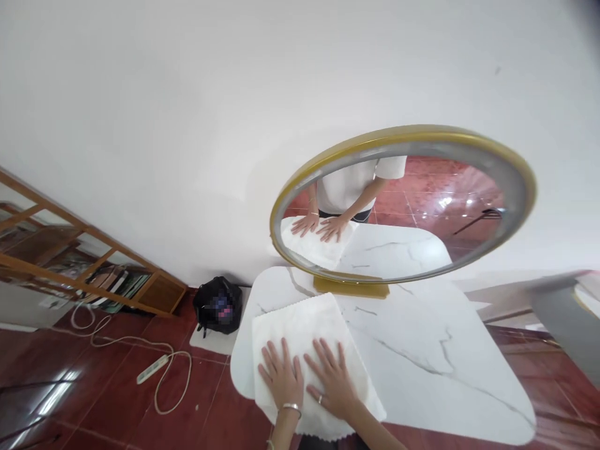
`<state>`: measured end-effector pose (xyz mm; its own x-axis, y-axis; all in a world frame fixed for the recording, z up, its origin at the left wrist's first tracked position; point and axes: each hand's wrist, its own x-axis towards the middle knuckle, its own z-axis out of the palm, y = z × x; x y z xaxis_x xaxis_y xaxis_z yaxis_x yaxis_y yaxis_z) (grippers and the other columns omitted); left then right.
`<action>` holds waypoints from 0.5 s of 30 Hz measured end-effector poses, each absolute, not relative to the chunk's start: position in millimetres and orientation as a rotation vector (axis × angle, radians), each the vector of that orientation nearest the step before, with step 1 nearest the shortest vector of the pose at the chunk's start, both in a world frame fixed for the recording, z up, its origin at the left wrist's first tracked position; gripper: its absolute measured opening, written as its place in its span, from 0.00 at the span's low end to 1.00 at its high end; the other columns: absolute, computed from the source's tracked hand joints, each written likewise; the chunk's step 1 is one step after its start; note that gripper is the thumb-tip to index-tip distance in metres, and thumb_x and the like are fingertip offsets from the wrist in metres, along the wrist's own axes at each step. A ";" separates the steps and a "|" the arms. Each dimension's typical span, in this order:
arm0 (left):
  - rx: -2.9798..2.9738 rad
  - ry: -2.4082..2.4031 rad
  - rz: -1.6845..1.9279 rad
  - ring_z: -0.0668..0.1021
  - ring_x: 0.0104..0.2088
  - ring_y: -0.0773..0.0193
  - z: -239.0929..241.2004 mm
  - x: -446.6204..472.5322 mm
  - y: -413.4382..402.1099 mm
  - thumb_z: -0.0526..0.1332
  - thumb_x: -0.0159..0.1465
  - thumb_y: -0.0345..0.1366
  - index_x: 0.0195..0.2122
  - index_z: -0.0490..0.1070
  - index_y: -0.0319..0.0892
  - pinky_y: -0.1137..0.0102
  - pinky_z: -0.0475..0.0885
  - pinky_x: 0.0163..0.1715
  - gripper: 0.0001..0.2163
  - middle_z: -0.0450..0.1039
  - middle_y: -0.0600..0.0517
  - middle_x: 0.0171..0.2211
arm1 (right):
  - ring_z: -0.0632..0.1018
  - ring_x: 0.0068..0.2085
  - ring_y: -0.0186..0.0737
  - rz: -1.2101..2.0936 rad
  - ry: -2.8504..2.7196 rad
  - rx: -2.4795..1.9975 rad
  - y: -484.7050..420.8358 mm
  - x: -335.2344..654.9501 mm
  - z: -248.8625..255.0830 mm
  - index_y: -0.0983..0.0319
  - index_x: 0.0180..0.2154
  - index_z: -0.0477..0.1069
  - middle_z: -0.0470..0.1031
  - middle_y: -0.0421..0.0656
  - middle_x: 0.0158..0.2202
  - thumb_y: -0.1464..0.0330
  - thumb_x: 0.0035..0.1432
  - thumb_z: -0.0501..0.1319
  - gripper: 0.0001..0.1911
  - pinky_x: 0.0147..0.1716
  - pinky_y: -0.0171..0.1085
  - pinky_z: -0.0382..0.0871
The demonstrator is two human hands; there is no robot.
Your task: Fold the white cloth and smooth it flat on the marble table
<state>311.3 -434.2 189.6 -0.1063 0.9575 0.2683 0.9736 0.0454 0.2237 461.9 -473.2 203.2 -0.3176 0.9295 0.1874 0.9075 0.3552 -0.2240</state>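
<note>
A white cloth (314, 319) with scalloped edges lies spread over the left part of a white marble-patterned table (422, 350), its near edge reaching past the table's front. Both palms rest flat on it. My left hand (283, 378), with a bangle at the wrist, has its fingers spread. Beside it, my right hand (334, 382) is also open, fingers apart, a ring on one finger. Neither hand grips anything. Behind the cloth stands a gold-rimmed oval mirror (398, 212) on a gold base (351, 286), reflecting the hands and cloth.
A wooden shelf unit (159, 290) with books stands along the wall at left. Near it on the red tiled floor sit a black bag (218, 305) and a power strip (152, 369) with a trailing white cord. A grey object (562, 319) is at right.
</note>
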 end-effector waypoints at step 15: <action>-3.202 -1.557 -0.317 0.41 0.67 0.45 199.6 591.3 -477.1 0.55 0.63 0.48 0.66 0.45 0.58 0.44 0.49 0.61 0.31 0.32 0.49 0.69 | 0.54 0.66 0.49 -0.232 -1.879 -2.218 -598.5 738.4 188.8 0.52 0.67 0.38 0.50 0.44 0.67 0.49 0.61 0.49 0.38 0.62 0.57 0.39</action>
